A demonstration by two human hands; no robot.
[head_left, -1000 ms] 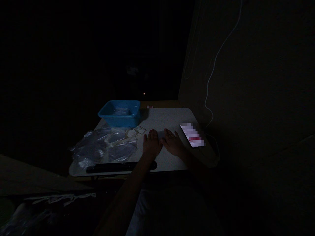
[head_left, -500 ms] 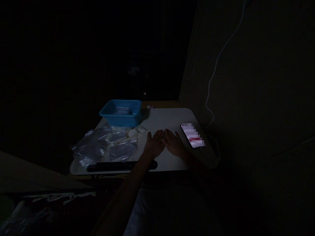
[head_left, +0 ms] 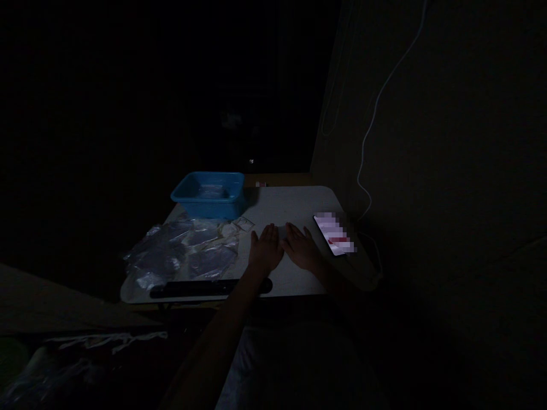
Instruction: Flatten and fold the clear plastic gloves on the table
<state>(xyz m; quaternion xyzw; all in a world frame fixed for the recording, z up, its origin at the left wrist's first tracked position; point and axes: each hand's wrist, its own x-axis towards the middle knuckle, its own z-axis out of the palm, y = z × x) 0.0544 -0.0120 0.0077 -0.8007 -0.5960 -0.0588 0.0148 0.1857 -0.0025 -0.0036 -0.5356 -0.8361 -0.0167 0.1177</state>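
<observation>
Two flat open hands, left hand, right hand, empty, one table, one blue tub, one phone

Phone screen pixelated — content unreadable. Clear plastic bags too dim to count. Room beyond the table lost in darkness.

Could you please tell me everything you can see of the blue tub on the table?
The blue tub is a rectangular plastic basin with a flared rim and rounded corners. It stands upright and open at the far left of the white table. Something pale lies inside, too dim to identify. Clear plastic bags lie against its near side.
</observation>
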